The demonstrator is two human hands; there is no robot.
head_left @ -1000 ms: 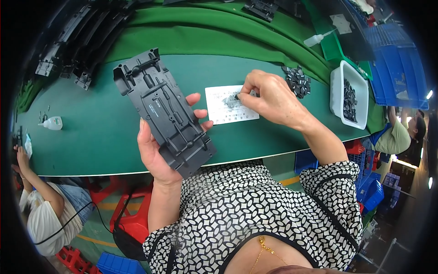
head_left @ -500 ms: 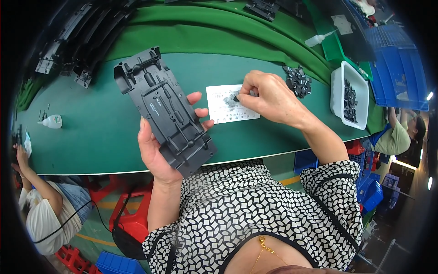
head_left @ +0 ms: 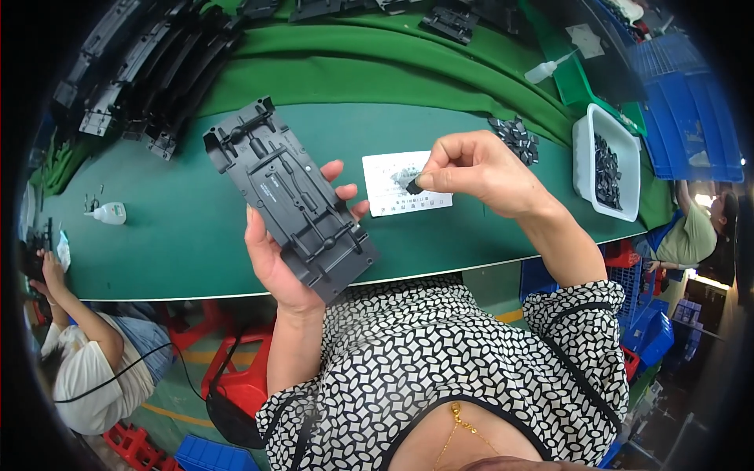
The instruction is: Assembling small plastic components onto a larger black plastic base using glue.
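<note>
A long black plastic chassis (head_left: 287,196) with moulded rods and ribs lies tilted across my left hand (head_left: 284,263), its thumb on the near edge and fingertips showing past the right side. Between thumb and forefinger of my right hand (head_left: 483,173) is a small black plastic piece (head_left: 414,186). That hand hovers over a white printed card (head_left: 385,196) on the table, which bears a grey wet-looking smear. Behind the right hand lies a heap of similar small black pieces (head_left: 518,141).
A white tub (head_left: 583,161) of black pieces stands at right on the green table (head_left: 165,243). A glue bottle (head_left: 110,213) is at left, another bottle (head_left: 542,72) at back right. More chassis parts (head_left: 149,74) stand on green cloth (head_left: 314,67). Another person (head_left: 102,337) sits at left.
My right hand has lifted the small black piece off the card's smear and moved slightly right and nearer. The chassis stays in my left hand; the whole view has shifted a little.
</note>
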